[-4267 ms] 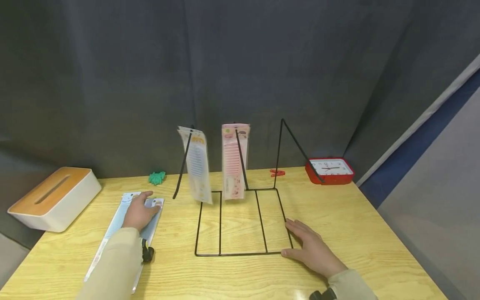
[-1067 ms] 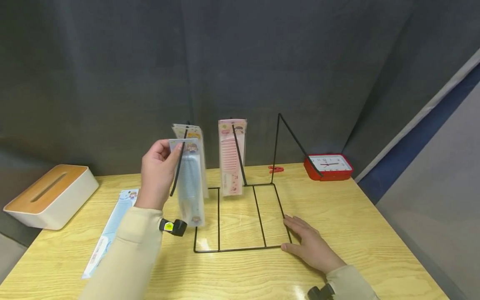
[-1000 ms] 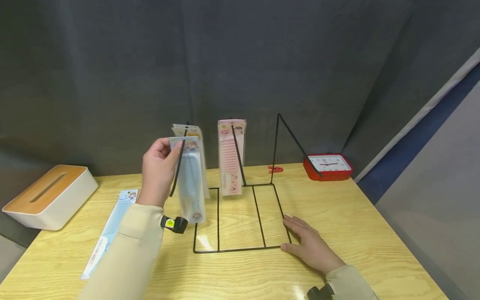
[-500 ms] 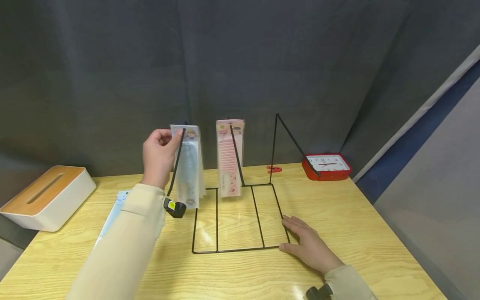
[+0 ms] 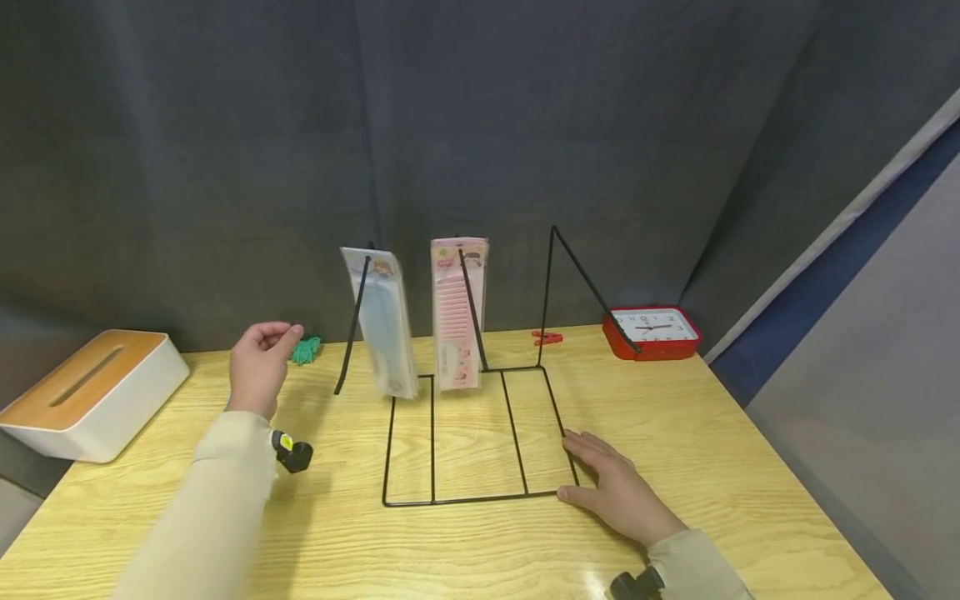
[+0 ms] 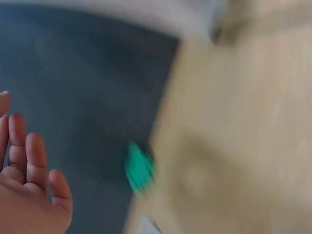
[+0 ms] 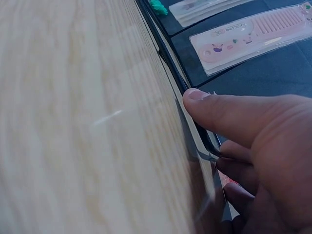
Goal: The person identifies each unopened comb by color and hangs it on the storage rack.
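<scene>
My left hand [image 5: 258, 367] is over the table left of the black wire rack [image 5: 480, 500], its fingers loosely bent with nothing between them. Blue comb packs [image 5: 384, 333] hang from the rack's left prong, tilted, their tops behind the bar. On the middle prong hang pink comb packs [image 5: 453, 333]; the right prong [image 5: 592, 283] bears nothing. My right hand [image 5: 618, 492] rests at the front right corner of the rack, fingers extended along the side bar. In the right wrist view the thumb [image 7: 209, 100] touches the wire frame.
A white tissue box [image 5: 142, 400] with a wooden lid stands at the left. Behind my left hand lies a green tangle of string [image 5: 306, 351]. A red clothespin [image 5: 547, 337] and a red clock [image 5: 652, 333] are at the back right, before a dark curtain [image 5: 480, 125].
My left hand brought a blue comb pack from the table to the left prong, let go of it, and drew back left and down. The right hand stays at the rack's corner.
</scene>
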A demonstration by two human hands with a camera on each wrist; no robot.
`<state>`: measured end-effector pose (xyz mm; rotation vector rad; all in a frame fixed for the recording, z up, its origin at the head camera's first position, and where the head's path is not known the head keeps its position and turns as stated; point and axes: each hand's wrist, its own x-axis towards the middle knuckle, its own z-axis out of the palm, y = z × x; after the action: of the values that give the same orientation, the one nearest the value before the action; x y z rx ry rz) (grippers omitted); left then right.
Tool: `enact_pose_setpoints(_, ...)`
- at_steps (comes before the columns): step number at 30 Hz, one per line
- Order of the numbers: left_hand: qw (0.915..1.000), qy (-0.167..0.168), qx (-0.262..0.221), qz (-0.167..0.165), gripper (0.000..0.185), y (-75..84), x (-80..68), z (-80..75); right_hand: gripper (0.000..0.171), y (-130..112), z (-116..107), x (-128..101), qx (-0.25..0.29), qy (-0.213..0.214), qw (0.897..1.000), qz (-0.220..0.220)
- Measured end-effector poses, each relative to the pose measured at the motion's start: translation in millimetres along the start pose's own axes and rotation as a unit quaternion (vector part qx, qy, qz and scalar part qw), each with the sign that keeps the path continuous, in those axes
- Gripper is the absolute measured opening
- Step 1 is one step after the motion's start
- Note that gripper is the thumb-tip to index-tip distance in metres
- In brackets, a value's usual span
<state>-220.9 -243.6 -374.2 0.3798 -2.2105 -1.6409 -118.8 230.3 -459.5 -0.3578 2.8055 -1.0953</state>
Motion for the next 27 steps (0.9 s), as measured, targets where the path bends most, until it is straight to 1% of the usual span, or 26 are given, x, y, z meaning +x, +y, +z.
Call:
enact_pose_setpoints(2, 0.9981, 0.012, 0.053, -0.029, 0.037, -25.3, 3.4, -16.5, 0.079, -0.3, 0.0, 0.0, 0.001, -0.001, 1.000, -0.001)
enact_pose_setpoints(4, 0.9916, 0.021, 0.111, -0.063, 0.046, -47.4, 4.5, -32.0, 0.079, -0.3, 0.1, -0.2, 0.003, -0.002, 1.000, -0.003)
enact_pose_setpoints(5, 0.9864, 0.023, 0.140, -0.082, 0.050, -56.6, 4.1, -38.9, 0.080, -0.1, 0.1, -0.3, 0.003, -0.003, 1.000, -0.004)
enact_pose_setpoints(7, 0.9732, 0.015, 0.197, -0.118, 0.063, -72.3, 2.6, -51.1, 0.080, 0.4, 0.1, -0.5, 0.004, -0.002, 1.000, -0.005)
enact_pose_setpoints(8, 0.9662, 0.008, 0.222, -0.131, 0.068, -78.4, 2.1, -56.1, 0.080, 0.6, 0.0, -0.6, 0.004, -0.001, 1.000, -0.005)
enact_pose_setpoints(10, 0.9515, -0.016, 0.267, -0.153, 0.080, -88.9, 1.0, -64.2, 0.080, 1.1, 0.0, -0.6, 0.003, 0.000, 1.000, -0.006)
enact_pose_setpoints(12, 0.9391, -0.035, 0.304, -0.157, 0.089, -97.0, 1.7, -69.5, 0.080, 1.3, -0.2, -0.4, 0.004, -0.001, 1.000, -0.007)
enact_pose_setpoints(14, 0.9286, -0.052, 0.334, -0.153, 0.096, -103.4, 3.8, -72.7, 0.080, 1.3, -0.3, -0.3, 0.008, -0.003, 1.000, -0.006)
enact_pose_setpoints(16, 0.9206, -0.066, 0.355, -0.150, 0.102, -106.8, 6.8, -74.5, 0.079, 1.3, -0.6, -0.2, 0.013, -0.005, 1.000, -0.004)
enact_pose_setpoints(19, 0.9121, -0.092, 0.371, -0.148, 0.106, -109.0, 11.0, -77.2, 0.079, 1.3, -1.2, -0.2, 0.018, -0.007, 1.000, -0.001)
enact_pose_setpoints(20, 0.9110, -0.102, 0.372, -0.147, 0.107, -108.5, 11.6, -78.3, 0.079, 1.2, -1.3, -0.3, 0.018, -0.007, 1.000, -0.001)
enact_pose_setpoints(22, 0.9129, -0.120, 0.367, -0.133, 0.103, -107.1, 11.0, -80.3, 0.079, 1.2, -1.4, -0.5, 0.018, -0.009, 1.000, -0.002)
enact_pose_setpoints(25, 0.9273, -0.118, 0.339, -0.107, 0.084, -103.0, 6.5, -81.8, 0.079, 1.1, -1.1, -0.4, 0.015, -0.009, 1.000, -0.006)
enact_pose_setpoints(27, 0.9390, -0.104, 0.314, -0.095, 0.071, -98.6, 1.7, -80.7, 0.078, 0.9, -0.6, -0.2, 0.014, -0.008, 1.000, -0.007)
